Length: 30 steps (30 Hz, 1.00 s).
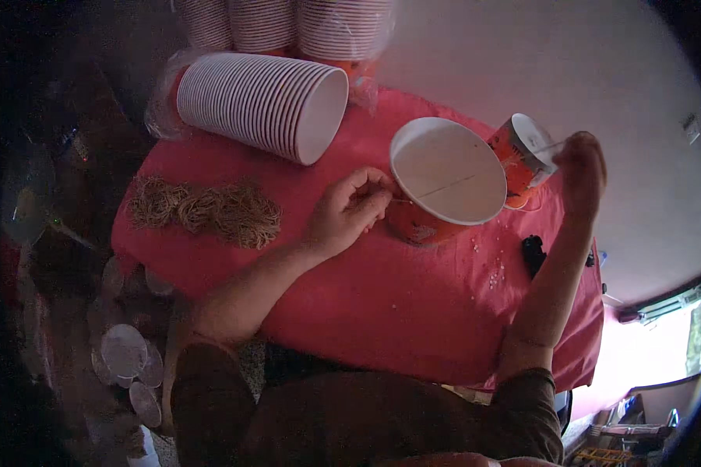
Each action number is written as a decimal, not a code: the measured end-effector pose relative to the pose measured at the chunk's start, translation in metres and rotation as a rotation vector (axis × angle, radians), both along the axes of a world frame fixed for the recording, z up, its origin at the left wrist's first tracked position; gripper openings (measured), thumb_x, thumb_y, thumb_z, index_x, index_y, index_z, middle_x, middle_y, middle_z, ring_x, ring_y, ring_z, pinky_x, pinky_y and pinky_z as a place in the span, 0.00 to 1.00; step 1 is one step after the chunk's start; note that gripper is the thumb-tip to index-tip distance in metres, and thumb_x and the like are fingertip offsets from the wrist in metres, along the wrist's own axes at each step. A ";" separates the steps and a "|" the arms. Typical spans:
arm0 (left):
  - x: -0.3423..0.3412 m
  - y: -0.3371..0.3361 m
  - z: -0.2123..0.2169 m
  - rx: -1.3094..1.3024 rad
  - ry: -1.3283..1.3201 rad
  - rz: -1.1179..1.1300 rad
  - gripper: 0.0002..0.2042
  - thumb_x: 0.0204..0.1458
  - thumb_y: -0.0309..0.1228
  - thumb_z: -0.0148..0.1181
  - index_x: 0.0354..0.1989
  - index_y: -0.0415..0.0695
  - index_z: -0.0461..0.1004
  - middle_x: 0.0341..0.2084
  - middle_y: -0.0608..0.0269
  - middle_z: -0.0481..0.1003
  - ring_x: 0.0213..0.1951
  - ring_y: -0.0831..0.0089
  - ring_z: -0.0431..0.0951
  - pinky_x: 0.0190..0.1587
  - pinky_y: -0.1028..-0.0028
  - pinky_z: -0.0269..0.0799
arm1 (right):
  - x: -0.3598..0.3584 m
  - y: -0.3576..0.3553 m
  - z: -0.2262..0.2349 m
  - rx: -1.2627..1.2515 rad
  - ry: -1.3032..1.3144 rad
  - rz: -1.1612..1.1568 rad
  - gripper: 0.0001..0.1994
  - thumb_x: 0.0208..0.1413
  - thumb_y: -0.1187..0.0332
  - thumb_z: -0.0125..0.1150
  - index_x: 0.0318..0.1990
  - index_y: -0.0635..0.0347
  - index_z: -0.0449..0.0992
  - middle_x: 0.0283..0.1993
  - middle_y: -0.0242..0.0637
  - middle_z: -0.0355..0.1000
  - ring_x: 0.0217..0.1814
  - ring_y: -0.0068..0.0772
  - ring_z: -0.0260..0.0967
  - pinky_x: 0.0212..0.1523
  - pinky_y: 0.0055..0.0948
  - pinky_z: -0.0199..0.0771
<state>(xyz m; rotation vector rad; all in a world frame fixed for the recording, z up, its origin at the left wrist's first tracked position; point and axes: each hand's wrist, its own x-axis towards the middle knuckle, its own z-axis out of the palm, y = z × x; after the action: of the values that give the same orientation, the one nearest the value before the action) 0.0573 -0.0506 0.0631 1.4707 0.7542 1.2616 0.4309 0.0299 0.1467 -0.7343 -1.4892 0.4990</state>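
An orange paper bucket (424, 233) with a white rim and a pale inside stands in front of me on the red cloth. At its left edge, my left hand (356, 204) is closed, thumb and forefinger pinched on a thin string (452, 184). Across the bucket's mouth the string runs up and to the right, toward my right hand (582, 173). That hand is raised beyond the bucket, closed on the string's other stretch and slightly blurred. Below and behind it is a second orange bucket (512, 161), its white end facing up.
A nested stack of white-rimmed buckets (261, 101) lies on its side at the back left, with more wrapped stacks (343, 31) behind. Bundled brown twine (202, 210) rests on the left of the red-covered table (397, 327). A black object (533, 255) and white crumbs are at right.
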 end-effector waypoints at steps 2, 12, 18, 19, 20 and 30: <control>-0.002 0.002 -0.002 -0.058 0.048 -0.045 0.08 0.57 0.27 0.50 0.44 0.42 0.65 0.24 0.69 0.67 0.24 0.82 0.66 0.24 0.82 0.65 | 0.008 0.003 0.002 0.166 -0.215 -0.234 0.10 0.55 0.74 0.52 0.44 0.65 0.70 0.41 0.39 0.68 0.39 0.30 0.68 0.37 0.27 0.71; -0.006 0.003 0.006 -0.200 -0.105 -0.309 0.08 0.57 0.28 0.46 0.40 0.40 0.69 0.22 0.68 0.69 0.23 0.82 0.69 0.25 0.80 0.67 | -0.029 -0.061 0.042 -0.216 0.568 1.602 0.10 0.60 0.68 0.44 0.24 0.52 0.60 0.20 0.28 0.58 0.19 0.21 0.53 0.38 0.27 0.61; -0.006 0.001 0.002 -0.303 -0.202 -0.400 0.10 0.56 0.25 0.44 0.43 0.37 0.69 0.30 0.58 0.75 0.30 0.73 0.76 0.35 0.75 0.73 | -0.077 -0.093 0.029 -0.284 -0.422 0.260 0.07 0.47 0.69 0.61 0.29 0.65 0.73 0.34 0.37 0.72 0.40 0.30 0.68 0.37 0.29 0.67; -0.010 0.002 -0.001 -0.286 -0.184 -0.387 0.11 0.55 0.27 0.46 0.42 0.38 0.70 0.32 0.58 0.76 0.31 0.71 0.76 0.36 0.73 0.73 | -0.106 -0.089 0.032 -0.337 -0.600 0.201 0.07 0.47 0.71 0.62 0.30 0.66 0.74 0.35 0.37 0.72 0.41 0.31 0.68 0.39 0.31 0.67; -0.013 0.000 -0.002 -0.266 -0.166 -0.370 0.11 0.53 0.30 0.48 0.42 0.39 0.71 0.34 0.57 0.76 0.33 0.69 0.76 0.36 0.71 0.73 | -0.118 -0.085 0.028 -0.335 -0.601 0.209 0.07 0.47 0.71 0.62 0.30 0.66 0.74 0.35 0.37 0.72 0.41 0.31 0.68 0.39 0.31 0.67; -0.002 -0.003 0.003 -0.113 -0.035 -0.321 0.08 0.56 0.21 0.49 0.43 0.38 0.69 0.38 0.59 0.75 0.40 0.71 0.77 0.41 0.72 0.74 | -0.120 -0.071 0.008 -0.281 -0.977 0.421 0.04 0.48 0.75 0.60 0.31 0.64 0.73 0.31 0.35 0.71 0.36 0.28 0.68 0.38 0.28 0.67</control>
<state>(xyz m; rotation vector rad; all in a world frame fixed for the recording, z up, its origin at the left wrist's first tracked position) 0.0550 -0.0535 0.0665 1.4091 0.5316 0.9825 0.3114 -0.0415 0.1549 -0.9493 -2.5524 0.7252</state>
